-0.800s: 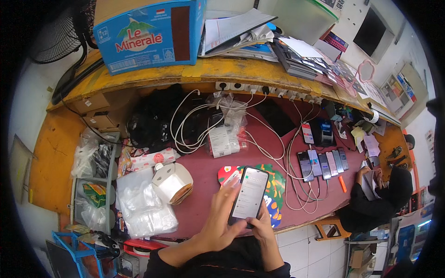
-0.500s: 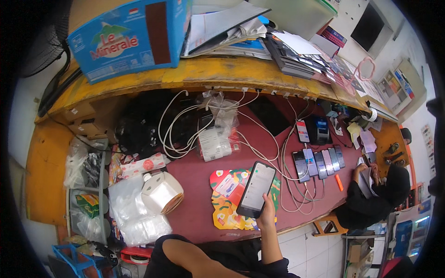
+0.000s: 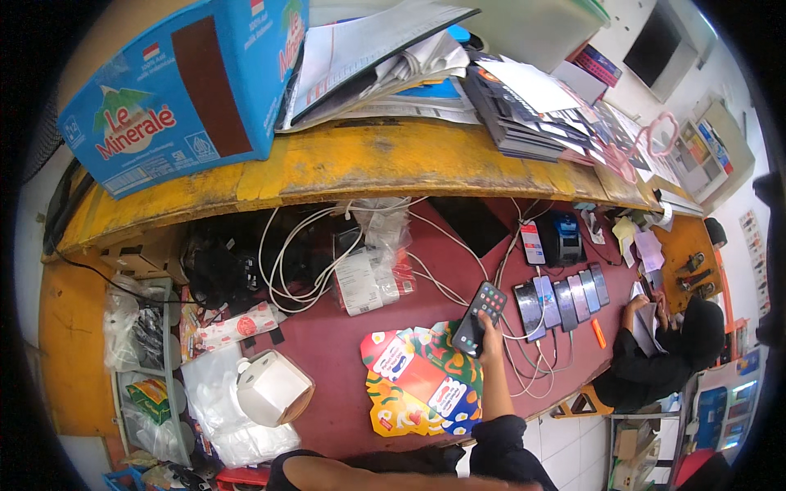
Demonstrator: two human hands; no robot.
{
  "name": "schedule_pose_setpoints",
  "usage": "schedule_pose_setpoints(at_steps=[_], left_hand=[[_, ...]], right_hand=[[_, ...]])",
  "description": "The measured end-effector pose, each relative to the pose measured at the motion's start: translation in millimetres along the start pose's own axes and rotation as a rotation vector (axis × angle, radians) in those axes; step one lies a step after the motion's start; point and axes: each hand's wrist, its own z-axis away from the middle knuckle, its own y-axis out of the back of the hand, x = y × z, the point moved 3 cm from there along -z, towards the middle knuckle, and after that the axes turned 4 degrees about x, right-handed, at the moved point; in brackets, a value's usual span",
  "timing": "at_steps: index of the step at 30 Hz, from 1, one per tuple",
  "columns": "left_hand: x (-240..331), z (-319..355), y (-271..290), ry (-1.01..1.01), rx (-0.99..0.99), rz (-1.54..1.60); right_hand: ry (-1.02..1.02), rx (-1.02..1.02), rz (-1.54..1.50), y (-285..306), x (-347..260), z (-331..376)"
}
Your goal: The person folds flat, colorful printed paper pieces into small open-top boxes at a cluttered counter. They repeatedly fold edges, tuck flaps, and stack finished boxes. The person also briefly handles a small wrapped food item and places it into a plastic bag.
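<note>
Right hand (image 3: 492, 342) has the phone (image 3: 470, 331), grip closed round its lower right side, thumb over the screen. Phone is right of frame centre, up-left of the palm, long axis tilted to upper right, over the edge of the printed card (image 3: 419, 378). Left hand out of view, can't tell its grip. Grey rack (image 3: 167, 319), frame left: bags (image 3: 121, 327) above, green packet (image 3: 149, 399) below.
</note>
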Motion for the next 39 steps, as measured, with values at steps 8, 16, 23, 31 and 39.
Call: schedule_pose_setpoints(at_steps=[8, 16, 23, 31, 39], left_hand=[[43.3, 15.8, 9.7, -0.159, -0.004, -0.386], [236.9, 136.9, 51.4, -0.43, 1.046, -1.705], [312.5, 201.1, 186.6, 0.261, 0.928, -2.923], [329.4, 184.9, 259.2, 0.778, 0.683, -2.811], [330.4, 191.6, 192.4, 0.055, 0.896, -2.529]], right_hand=[[0.213, 0.004, 0.537, 24.4, -2.0, -124.1], [0.516, -0.007, 1.15, 36.6, -28.0, -189.4], [1.036, 0.065, 1.084, -47.8, -11.8, -128.9], [1.295, -0.551, 0.869, -254.7, -6.7, 91.0], [1.213, -0.756, 0.692, -291.6, -41.1, 240.1]])
